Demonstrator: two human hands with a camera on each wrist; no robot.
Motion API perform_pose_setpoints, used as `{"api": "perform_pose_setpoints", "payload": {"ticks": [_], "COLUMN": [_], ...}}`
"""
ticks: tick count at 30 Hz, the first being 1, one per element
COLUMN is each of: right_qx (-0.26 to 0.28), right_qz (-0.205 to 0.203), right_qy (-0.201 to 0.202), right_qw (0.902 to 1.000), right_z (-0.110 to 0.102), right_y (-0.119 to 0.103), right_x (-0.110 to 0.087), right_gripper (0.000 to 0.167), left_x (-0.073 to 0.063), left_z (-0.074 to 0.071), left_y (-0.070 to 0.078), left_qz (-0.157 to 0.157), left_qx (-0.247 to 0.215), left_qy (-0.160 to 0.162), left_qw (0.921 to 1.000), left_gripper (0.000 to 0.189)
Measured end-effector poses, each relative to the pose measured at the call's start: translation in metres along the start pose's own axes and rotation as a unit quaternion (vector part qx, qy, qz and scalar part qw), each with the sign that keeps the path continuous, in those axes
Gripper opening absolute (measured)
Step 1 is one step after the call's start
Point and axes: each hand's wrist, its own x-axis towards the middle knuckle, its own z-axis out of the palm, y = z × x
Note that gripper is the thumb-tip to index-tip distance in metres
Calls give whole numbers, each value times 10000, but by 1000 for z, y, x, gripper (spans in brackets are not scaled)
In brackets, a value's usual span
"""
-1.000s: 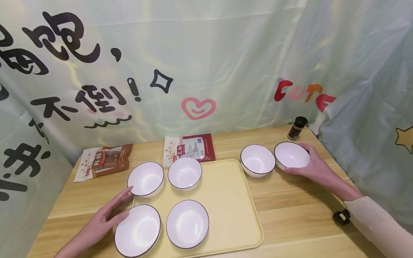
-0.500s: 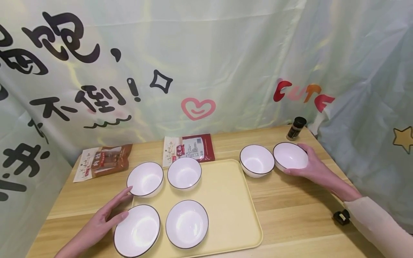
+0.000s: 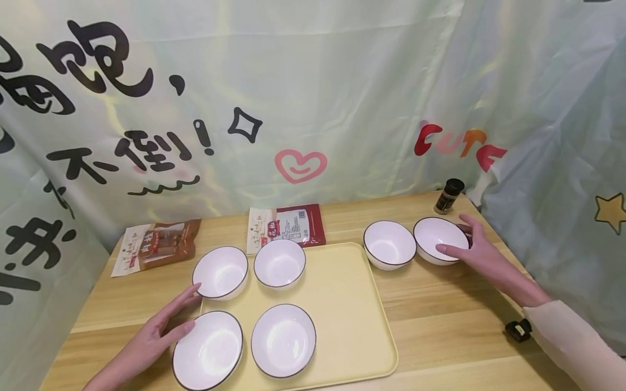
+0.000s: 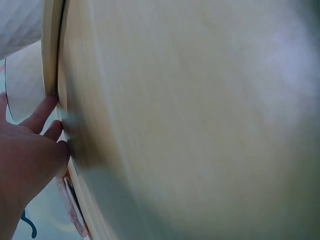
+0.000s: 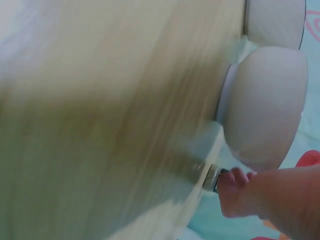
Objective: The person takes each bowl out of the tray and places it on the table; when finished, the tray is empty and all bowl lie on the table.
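Note:
A white bowl with a dark rim (image 3: 439,237) stands at the right on the table, beside another such bowl (image 3: 389,243). My right hand (image 3: 484,254) is at its right side, thumb extended over the rim and the other fingers spread behind, away from it. In the right wrist view the near bowl (image 5: 267,105) rests upright on the wood, with curled fingertips close by. My left hand (image 3: 155,332) lies with relaxed fingers beside two bowls, the upper left one (image 3: 221,271) and the lower left one (image 3: 208,350); thumb and fingertip reach their rims.
A pale yellow tray (image 3: 352,309) carries two more bowls, one behind (image 3: 280,263) and one in front (image 3: 283,340). Along the back lie a brown spice packet (image 3: 156,247) and a red-and-white packet (image 3: 288,225). A black-capped spice jar (image 3: 448,196) stands at the right rear.
My right hand has loosened from the right-hand bowl: its fingers have lifted off and spread, and the bowl sits slightly nearer. The left hand stays still.

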Motion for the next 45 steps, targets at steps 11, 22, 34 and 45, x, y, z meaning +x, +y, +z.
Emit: {"api": "perform_pose_setpoints", "payload": {"ticks": [11, 22, 34, 45], "right_qx": [691, 1074, 1436, 1423], "right_qz": [-461, -1175, -1229, -1356], "right_qy": [830, 1047, 357, -167], "right_qw": [9931, 9817, 9813, 9804], "right_z": [6, 24, 63, 101], "right_y": [-20, -48, -92, -118], "right_x": [-6, -14, -22, -14], "right_gripper": [103, 88, 86, 93], "left_x": [2, 3, 1, 1], "left_z": [0, 0, 0, 1], "left_y": [-1, -1, -4, -4], "left_qz": [27, -31, 113, 94], "left_qx": [-49, -60, -28, -63], "left_qy": [1, 16, 1, -3], "left_qw": [10000, 10000, 9999, 9999], "left_gripper": [68, 68, 68, 68]}}
